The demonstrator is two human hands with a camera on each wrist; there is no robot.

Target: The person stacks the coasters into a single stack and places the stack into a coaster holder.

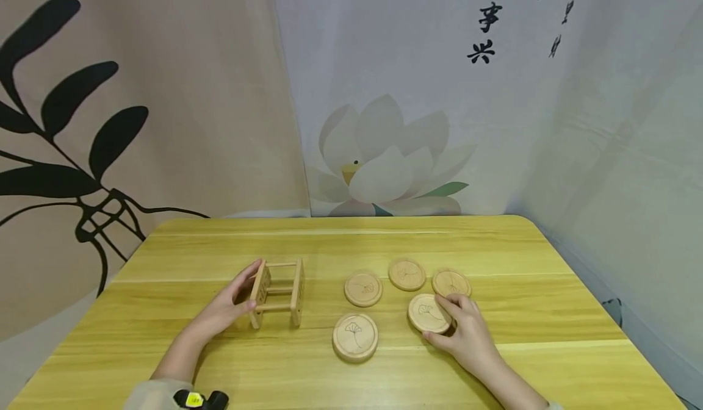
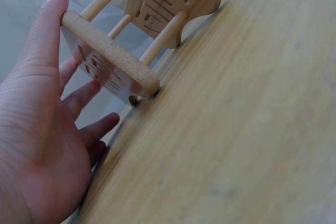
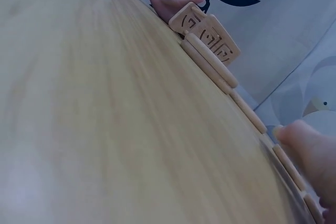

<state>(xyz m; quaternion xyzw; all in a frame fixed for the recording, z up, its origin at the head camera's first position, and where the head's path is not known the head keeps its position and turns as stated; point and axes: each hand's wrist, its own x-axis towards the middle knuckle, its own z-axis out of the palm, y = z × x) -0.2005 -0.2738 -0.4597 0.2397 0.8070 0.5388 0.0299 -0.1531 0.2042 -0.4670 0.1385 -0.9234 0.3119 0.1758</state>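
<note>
My left hand (image 1: 221,311) holds a small wooden coaster rack (image 1: 297,293) by its left side panel, thumb at the near edge and fingers toward the far edge. Cut-out patterns and round rods show on the rack (image 2: 107,51) in the left wrist view. On the right, my right hand (image 1: 471,335) pinches a round wooden coaster (image 1: 426,312) engraved with a ginkgo leaf, thumb at the near rim and fingers over the right side. Only part of the right hand (image 3: 310,153) shows in the right wrist view.
Nearest the front lies a stack of two coasters (image 1: 354,337). Single coasters lie behind it: one at the left (image 1: 363,288), another at the back (image 1: 407,274), and a third (image 1: 451,282) just behind the pinched one. A printed curtain (image 1: 219,93) hangs beyond the wooden table (image 1: 274,370).
</note>
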